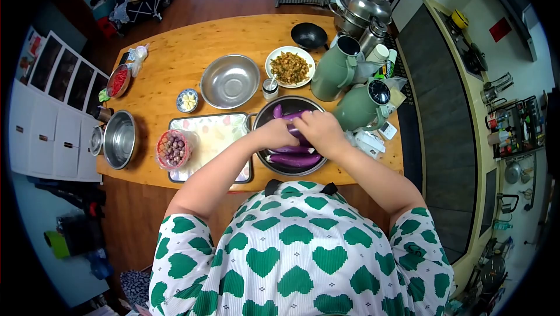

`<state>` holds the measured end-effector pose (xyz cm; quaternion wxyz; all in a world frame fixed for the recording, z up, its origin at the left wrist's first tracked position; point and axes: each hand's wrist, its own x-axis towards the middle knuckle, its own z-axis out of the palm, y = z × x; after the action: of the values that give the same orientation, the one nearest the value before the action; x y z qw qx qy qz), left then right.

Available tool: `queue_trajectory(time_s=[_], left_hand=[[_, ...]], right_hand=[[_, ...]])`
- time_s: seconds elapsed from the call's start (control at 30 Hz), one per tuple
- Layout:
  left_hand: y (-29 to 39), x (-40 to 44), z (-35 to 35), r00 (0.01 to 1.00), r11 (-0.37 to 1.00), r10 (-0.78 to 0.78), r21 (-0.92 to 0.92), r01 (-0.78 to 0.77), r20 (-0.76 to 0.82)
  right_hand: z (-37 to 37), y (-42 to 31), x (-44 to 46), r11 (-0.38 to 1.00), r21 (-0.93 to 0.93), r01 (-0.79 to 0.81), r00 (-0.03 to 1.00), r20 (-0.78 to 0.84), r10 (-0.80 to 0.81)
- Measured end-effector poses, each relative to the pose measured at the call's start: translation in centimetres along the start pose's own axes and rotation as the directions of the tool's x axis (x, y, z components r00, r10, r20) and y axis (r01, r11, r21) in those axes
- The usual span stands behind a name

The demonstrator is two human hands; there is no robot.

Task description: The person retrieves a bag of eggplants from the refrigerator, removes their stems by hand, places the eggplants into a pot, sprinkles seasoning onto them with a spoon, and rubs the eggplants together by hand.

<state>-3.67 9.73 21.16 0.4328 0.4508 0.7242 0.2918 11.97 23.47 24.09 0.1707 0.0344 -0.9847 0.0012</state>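
Note:
Long purple eggplants (295,159) lie in a dark-rimmed metal pot (260,163) at the table's near edge. Both my hands are inside this pot, close together. My left hand (275,134) is closed around one eggplant (298,133), its fingertips partly hidden. From the other side my right hand (319,131) grips the same eggplant, with fingers curled over it. Another eggplant's end (277,111) points up near the pot's far rim.
Left of the pot lies a patterned cutting board (219,138), with a bowl of small purple onions (174,148) on it. Beyond are a steel basin (230,81), a plate of cooked food (290,67) and a jar (270,89). Green thermoses (335,74) stand to the right.

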Motion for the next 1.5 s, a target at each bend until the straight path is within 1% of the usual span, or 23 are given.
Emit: queue_trajectory(time_s=[0.13, 0.2, 0.27, 0.3, 0.37, 0.47, 0.57, 0.6, 0.7, 0.77, 0.9, 0.97, 1.03, 1.1, 1.17, 1.23, 1.3, 1.33, 1.37, 1.4, 1.43, 1.47, 1.5], left_hand=[[-1.3, 1.0, 1.0, 0.99, 0.993, -0.105, -0.043, 0.11, 0.094], [-0.9, -0.1, 2.4, 0.95, 0.945, 0.245, 0.268, -0.189, -0.192], [-0.5, -0.4, 2.8, 0.927, 0.852, 0.285, 0.509, -0.127, -0.246], [-0.3, -0.5, 2.8, 0.913, 0.784, 0.308, 0.615, -0.085, -0.267], [0.4, -1.1, 2.2, 0.895, 0.738, 0.355, 0.669, -0.09, -0.271], [-1.0, -0.7, 1.1, 0.83, 0.692, 0.465, 0.711, -0.124, -0.308], [-2.6, -0.3, 0.5, 0.928, 0.793, 0.202, 0.608, 0.033, -0.314], [-3.5, -0.2, 0.7, 0.932, 0.873, 0.127, 0.484, 0.056, -0.339], [-7.6, 0.8, 1.7, 0.994, 0.997, 0.066, 0.04, -0.062, -0.083], [-8.3, 1.5, 2.2, 0.968, 0.953, -0.162, -0.223, 0.204, 0.191], [-9.7, 3.6, 4.1, 0.854, 0.906, -0.331, -0.117, 0.407, 0.402], [-6.9, 2.2, 5.7, 0.979, 0.973, -0.186, 0.152, 0.173, 0.08], [-6.5, 1.5, 6.9, 0.987, 0.93, 0.024, 0.367, 0.037, -0.16], [-6.6, 1.6, 7.1, 0.961, 0.825, 0.15, 0.565, 0.009, -0.233], [-7.5, 1.5, 7.0, 0.83, 0.736, 0.46, 0.659, -0.156, -0.317], [-7.3, 1.0, 6.2, 0.762, 0.707, 0.548, 0.677, -0.202, -0.345], [-7.2, 0.8, 6.4, 0.843, 0.784, 0.425, 0.6, -0.161, -0.33], [-7.2, 0.8, 6.6, 0.892, 0.829, 0.342, 0.543, -0.137, -0.297], [-7.3, 0.9, 6.9, 0.932, 0.868, 0.257, 0.484, -0.106, -0.256], [-7.2, 0.9, 7.1, 0.963, 0.947, 0.18, 0.302, -0.113, -0.203], [-7.6, 0.7, 6.9, 0.894, 0.922, 0.388, 0.106, -0.373, -0.224], [-8.0, 1.2, 6.1, 0.992, 0.964, 0.064, -0.265, -0.033, 0.109], [-6.8, 1.1, 4.6, 0.847, 0.796, -0.138, -0.451, 0.403, 0.513]], right_hand=[[2.2, -0.5, 0.3, 1.0, 0.01, 0.005, 0.995, 0.098, -0.005], [2.9, 0.2, 0.4, 0.978, 0.155, -0.137, 0.937, 0.342, 0.077], [2.6, 1.3, 1.6, 0.871, 0.355, -0.34, 0.775, 0.63, 0.046], [1.9, 2.3, 2.5, 0.591, 0.377, -0.713, 0.46, 0.888, -0.011], [6.2, 5.4, 0.7, 0.102, 0.384, -0.918, 0.336, 0.886, -0.319], [6.3, 4.7, -0.4, 0.243, 0.595, -0.766, 0.604, 0.796, -0.045], [5.9, 3.3, -1.5, 0.441, 0.699, -0.563, 0.817, 0.552, 0.167], [4.9, 2.9, -1.8, 0.781, 0.486, -0.393, 0.892, 0.407, 0.195], [6.1, 2.9, -2.1, 0.99, 0.14, 0.015, 1.0, 0.015, -0.017], [5.9, 1.4, -1.9, 0.984, 0.082, 0.158, 0.977, -0.16, -0.143], [8.5, -0.4, -2.2, 0.983, 0.125, 0.135, 0.988, 0.063, -0.144], [11.4, -0.7, -2.8, 0.984, 0.172, -0.05, 0.906, 0.421, -0.028], [12.3, -0.1, -2.9, 0.904, 0.406, -0.135, 0.947, 0.32, -0.002], [11.0, 2.1, -1.2, 0.426, 0.388, -0.817, 0.389, 0.917, -0.089], [12.1, 3.3, -2.7, -0.142, 0.265, -0.954, 0.298, 0.898, -0.325], [11.5, 4.4, -2.7, -0.308, 0.135, -0.942, 0.282, 0.817, -0.504], [11.9, 3.6, -3.1, -0.113, 0.365, -0.924, 0.381, 0.859, -0.341], [12.5, 2.5, -3.7, 0.339, 0.678, -0.652, 0.709, 0.704, -0.044], [13.1, 1.4, -4.3, 0.773, 0.593, -0.227, 0.95, 0.309, 0.042], [10.1, 0.6, -2.7, 0.867, 0.377, -0.325, 0.871, 0.476, 0.119], [10.2, 0.5, -2.9, 0.94, 0.269, -0.209, 0.916, 0.39, 0.092], [10.3, 0.6, -2.9, 0.948, 0.3, -0.11, 0.965, 0.263, 0.029], [10.3, 0.7, -2.9, 0.949, 0.316, -0.01, 0.991, 0.129, -0.033]])
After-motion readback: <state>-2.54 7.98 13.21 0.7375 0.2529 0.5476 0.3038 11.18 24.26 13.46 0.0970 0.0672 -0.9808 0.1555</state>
